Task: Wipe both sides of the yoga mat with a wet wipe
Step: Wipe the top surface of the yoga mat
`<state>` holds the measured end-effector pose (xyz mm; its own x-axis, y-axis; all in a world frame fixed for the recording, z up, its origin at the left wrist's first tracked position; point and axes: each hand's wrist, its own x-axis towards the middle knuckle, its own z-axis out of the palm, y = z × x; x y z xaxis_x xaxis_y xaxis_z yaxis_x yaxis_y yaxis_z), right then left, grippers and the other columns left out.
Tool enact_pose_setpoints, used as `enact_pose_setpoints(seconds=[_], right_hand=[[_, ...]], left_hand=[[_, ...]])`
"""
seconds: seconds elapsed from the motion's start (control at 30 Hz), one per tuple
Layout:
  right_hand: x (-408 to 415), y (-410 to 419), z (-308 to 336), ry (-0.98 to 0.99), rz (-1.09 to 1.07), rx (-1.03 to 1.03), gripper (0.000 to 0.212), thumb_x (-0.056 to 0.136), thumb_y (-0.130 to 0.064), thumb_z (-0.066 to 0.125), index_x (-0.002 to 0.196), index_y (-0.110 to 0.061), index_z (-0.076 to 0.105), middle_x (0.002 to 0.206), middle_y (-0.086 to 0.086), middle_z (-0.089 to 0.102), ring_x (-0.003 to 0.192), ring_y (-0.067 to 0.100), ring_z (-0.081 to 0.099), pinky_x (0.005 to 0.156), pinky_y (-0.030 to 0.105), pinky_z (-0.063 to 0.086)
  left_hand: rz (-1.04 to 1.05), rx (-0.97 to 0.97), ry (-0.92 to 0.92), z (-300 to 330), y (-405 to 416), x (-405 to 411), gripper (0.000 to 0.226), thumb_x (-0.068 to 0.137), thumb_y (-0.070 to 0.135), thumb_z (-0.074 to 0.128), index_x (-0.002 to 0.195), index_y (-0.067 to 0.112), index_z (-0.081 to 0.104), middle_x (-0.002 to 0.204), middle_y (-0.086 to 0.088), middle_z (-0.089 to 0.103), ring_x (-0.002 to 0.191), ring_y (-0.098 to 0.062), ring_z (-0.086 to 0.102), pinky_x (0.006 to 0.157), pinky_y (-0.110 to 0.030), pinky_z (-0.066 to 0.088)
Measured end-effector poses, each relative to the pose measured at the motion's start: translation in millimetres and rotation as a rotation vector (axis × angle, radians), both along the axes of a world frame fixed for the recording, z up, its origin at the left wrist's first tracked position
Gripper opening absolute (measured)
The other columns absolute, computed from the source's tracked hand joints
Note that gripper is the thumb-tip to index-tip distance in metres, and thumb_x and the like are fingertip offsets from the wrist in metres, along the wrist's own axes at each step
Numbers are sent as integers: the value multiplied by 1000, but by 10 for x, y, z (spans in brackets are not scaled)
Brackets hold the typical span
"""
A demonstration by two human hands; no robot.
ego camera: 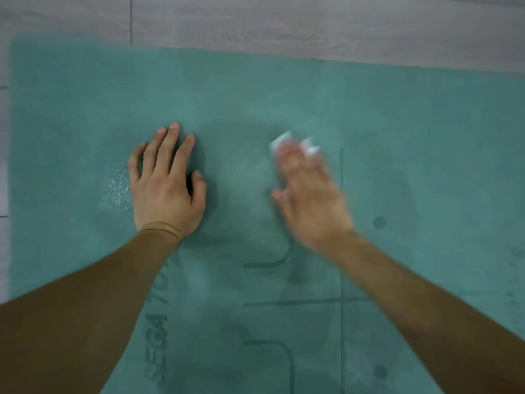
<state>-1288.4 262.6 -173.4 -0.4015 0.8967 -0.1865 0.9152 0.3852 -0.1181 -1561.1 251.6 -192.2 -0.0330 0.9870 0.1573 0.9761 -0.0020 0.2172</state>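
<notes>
— How does the yoga mat lie?
— Flat on the floor, teal, with dark lines, dots and letters, and a wet patch at 9 o'clock.
— And the wet wipe?
— White, crumpled, on the mat near centre, blurred.

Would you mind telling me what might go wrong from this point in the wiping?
1. The wet wipe shows only as white bits past the right hand's fingertips; it may bunch up or slip out mid-stroke.
2. A wet patch glistens beside the left hand, which presses flat on the yoga mat; that hand could slide.
3. The mat lies on a smooth floor, so hard strokes might shift it.
</notes>
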Motion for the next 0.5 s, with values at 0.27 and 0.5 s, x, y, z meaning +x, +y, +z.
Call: enact_pose_setpoints(seconds=[0.27,0.5], right_hand=[[-930,-938,137,125,59,-154,85,109,-60,27,166,-7,-6,175,8,-13,161,20,-18,132,46,5],[354,-446,43,-40,-268,15,78,110,-59,12,167,-8,0,176,7,-4,162,20,-8,131,48,10]], left_hand=[[2,8,9,-13,7,-15,58,97,29,49,154,16,49,168,-3,38,156,-25,32,127,-52,22],[3,82,-11,-69,17,-13,53,98,30,50,148,17,53,165,-4,44,153,-26,36,126,-49,23]])
